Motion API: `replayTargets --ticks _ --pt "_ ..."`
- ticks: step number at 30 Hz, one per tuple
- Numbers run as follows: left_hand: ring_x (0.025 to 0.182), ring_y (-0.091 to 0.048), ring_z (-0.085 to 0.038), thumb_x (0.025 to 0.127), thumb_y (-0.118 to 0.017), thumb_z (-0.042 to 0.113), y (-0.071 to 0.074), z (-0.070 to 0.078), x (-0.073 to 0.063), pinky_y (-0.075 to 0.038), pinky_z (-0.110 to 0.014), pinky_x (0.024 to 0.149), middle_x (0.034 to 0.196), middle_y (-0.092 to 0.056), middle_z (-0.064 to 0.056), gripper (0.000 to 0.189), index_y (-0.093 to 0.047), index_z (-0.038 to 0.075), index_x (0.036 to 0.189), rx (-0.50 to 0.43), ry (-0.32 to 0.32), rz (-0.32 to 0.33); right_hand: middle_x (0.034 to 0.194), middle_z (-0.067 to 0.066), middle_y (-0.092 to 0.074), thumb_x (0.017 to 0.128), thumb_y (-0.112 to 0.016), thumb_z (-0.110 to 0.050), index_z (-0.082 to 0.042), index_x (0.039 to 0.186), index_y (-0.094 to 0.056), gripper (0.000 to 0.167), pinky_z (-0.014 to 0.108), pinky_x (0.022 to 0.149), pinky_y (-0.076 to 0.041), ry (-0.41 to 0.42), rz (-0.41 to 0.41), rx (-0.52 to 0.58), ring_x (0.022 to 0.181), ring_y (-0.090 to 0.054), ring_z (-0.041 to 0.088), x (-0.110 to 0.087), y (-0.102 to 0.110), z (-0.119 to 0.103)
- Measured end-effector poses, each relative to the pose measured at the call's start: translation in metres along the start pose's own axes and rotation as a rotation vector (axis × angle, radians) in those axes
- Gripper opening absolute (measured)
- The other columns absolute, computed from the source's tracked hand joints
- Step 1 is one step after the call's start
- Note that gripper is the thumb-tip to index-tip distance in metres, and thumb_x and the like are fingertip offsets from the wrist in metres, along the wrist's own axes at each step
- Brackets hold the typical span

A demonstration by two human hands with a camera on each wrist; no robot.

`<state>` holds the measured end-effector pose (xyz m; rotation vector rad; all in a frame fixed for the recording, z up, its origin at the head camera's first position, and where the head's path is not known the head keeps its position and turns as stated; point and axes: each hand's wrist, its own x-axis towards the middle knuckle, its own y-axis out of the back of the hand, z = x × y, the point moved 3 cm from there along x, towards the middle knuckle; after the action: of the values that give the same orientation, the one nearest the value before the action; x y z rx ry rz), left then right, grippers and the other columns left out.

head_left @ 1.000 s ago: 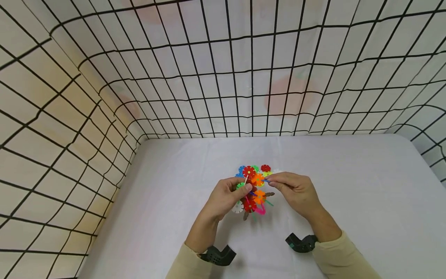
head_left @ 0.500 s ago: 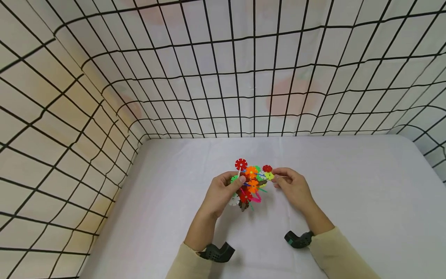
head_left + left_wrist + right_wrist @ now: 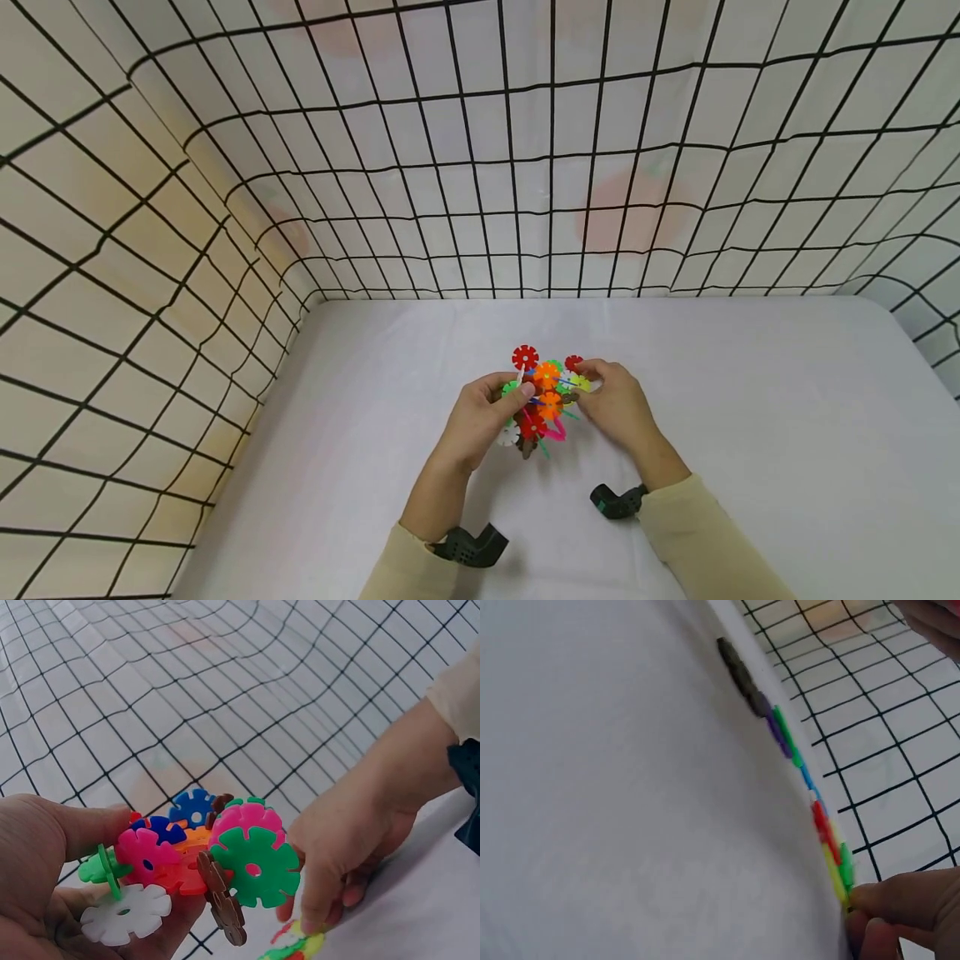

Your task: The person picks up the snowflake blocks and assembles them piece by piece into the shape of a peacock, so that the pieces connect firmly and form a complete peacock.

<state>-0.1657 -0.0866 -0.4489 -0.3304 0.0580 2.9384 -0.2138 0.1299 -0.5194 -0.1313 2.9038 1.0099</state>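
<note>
My left hand [image 3: 476, 421] grips a cluster of interlocking slotted plastic discs, held above the table. In the left wrist view the cluster shows a green disc [image 3: 262, 874], a brown disc [image 3: 221, 900], a white disc [image 3: 124, 919] and pink, orange and blue ones; the palm hides part of it. To the right, the thumb and fingers of my right hand [image 3: 618, 404] pinch the edge of a yellow disc [image 3: 832, 879]. It belongs to a flat group of discs on the table, beside a red disc [image 3: 825, 831] and a green one [image 3: 846, 864].
The flat group runs on to a blue disc [image 3: 806, 777], a purple disc [image 3: 777, 735] and a dark brown disc [image 3: 739, 679]. A white cloth covers the table [image 3: 360, 400]. Black wire mesh [image 3: 551, 158] walls the back and sides.
My right hand has left the blue piece beside the cluster's orange disc and moved to the yellow disc. The left hand has tilted the cluster and shifted it slightly left.
</note>
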Motion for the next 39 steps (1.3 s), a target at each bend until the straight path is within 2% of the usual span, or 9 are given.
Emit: replayTargets --ticks 3,7,10,13,17,21,24,29,39 --pt "0.086 -0.068 -0.012 0.097 -0.071 0.03 -0.001 -0.001 0.0 -0.057 -0.023 0.08 0.102 -0.072 -0.009 0.041 -0.066 -0.002 0.123 -0.003 0.008 0.001 0.114 0.015 -0.063 0.09 -0.071 -0.013 -0.008 0.13 -0.065 0.041 0.027 0.066 -0.052 -0.018 -0.003 0.032 0.078 -0.064 0.018 -0.003 0.0 0.001" --pt "0.086 -0.066 -0.011 0.097 -0.071 0.028 -0.002 -0.002 0.0 -0.055 -0.021 0.078 0.098 -0.07 -0.005 0.04 -0.065 -0.002 0.122 -0.013 0.006 0.004 0.1 0.011 -0.069 0.095 -0.07 -0.02 -0.007 0.124 -0.068 0.031 0.028 0.07 -0.052 -0.04 -0.031 0.147 0.076 -0.069 0.016 -0.007 0.004 0.006" --pt "0.084 -0.063 -0.01 0.097 -0.07 0.026 -0.002 -0.003 0.0 -0.052 -0.02 0.076 0.091 -0.065 -0.001 0.038 -0.063 -0.004 0.121 -0.019 -0.003 0.011 0.098 0.008 -0.075 0.097 -0.071 -0.026 -0.008 0.12 -0.071 0.029 0.025 0.075 -0.053 -0.029 -0.021 0.198 0.08 -0.07 0.01 -0.01 0.009 0.005" --pt "0.083 -0.061 -0.009 0.098 -0.069 0.024 -0.003 -0.004 0.001 -0.049 -0.02 0.074 0.086 -0.061 0.001 0.036 -0.061 -0.004 0.119 -0.025 -0.008 0.011 0.104 0.013 -0.075 0.097 -0.071 -0.024 -0.005 0.119 -0.072 0.029 0.022 0.079 -0.058 0.042 0.008 0.286 0.083 -0.071 0.006 -0.014 0.017 -0.004" --pt "0.083 -0.062 -0.008 0.099 -0.068 0.024 -0.003 -0.003 0.0 -0.051 -0.019 0.075 0.087 -0.061 0.001 0.036 -0.06 -0.004 0.121 -0.029 -0.01 -0.003 0.109 0.02 -0.071 0.099 -0.068 -0.012 0.001 0.12 -0.07 0.025 0.021 0.08 -0.061 0.232 0.03 0.426 0.085 -0.074 0.005 -0.023 0.031 -0.024" --pt "0.084 -0.067 -0.008 0.099 -0.068 0.025 -0.003 -0.002 0.0 -0.054 -0.019 0.078 0.092 -0.068 0.0 0.038 -0.061 -0.003 0.123 -0.031 -0.007 -0.025 0.108 0.012 -0.069 0.098 -0.064 -0.003 0.001 0.118 -0.07 0.021 0.019 0.082 -0.06 0.404 0.052 0.469 0.088 -0.074 0.006 -0.032 0.043 -0.04" --pt "0.083 -0.069 -0.009 0.099 -0.067 0.026 -0.003 -0.001 -0.001 -0.056 -0.021 0.076 0.096 -0.072 -0.003 0.038 -0.063 -0.002 0.123 -0.038 0.001 -0.049 0.105 0.005 -0.069 0.097 -0.062 0.004 0.005 0.113 -0.071 0.018 0.019 0.082 -0.059 0.485 0.068 0.47 0.089 -0.072 0.005 -0.036 0.047 -0.047" --pt "0.08 -0.071 -0.01 0.1 -0.064 0.027 -0.004 -0.001 -0.002 -0.058 -0.023 0.072 0.099 -0.074 -0.006 0.038 -0.063 -0.003 0.123 -0.074 0.008 -0.109 0.104 0.006 -0.068 0.096 -0.06 0.01 0.011 0.109 -0.071 0.017 0.019 0.083 -0.059 0.543 0.073 0.484 0.091 -0.071 0.004 -0.037 0.047 -0.052" --pt "0.083 -0.071 -0.008 0.103 -0.059 0.026 -0.007 -0.001 -0.002 -0.059 -0.022 0.075 0.095 -0.072 0.003 0.039 -0.059 -0.007 0.123 -0.216 0.022 -0.187 0.102 0.013 -0.068 0.091 -0.063 0.015 0.008 0.105 -0.074 0.019 0.02 0.084 -0.059 0.617 0.101 0.483 0.092 -0.071 0.005 -0.038 0.047 -0.056"
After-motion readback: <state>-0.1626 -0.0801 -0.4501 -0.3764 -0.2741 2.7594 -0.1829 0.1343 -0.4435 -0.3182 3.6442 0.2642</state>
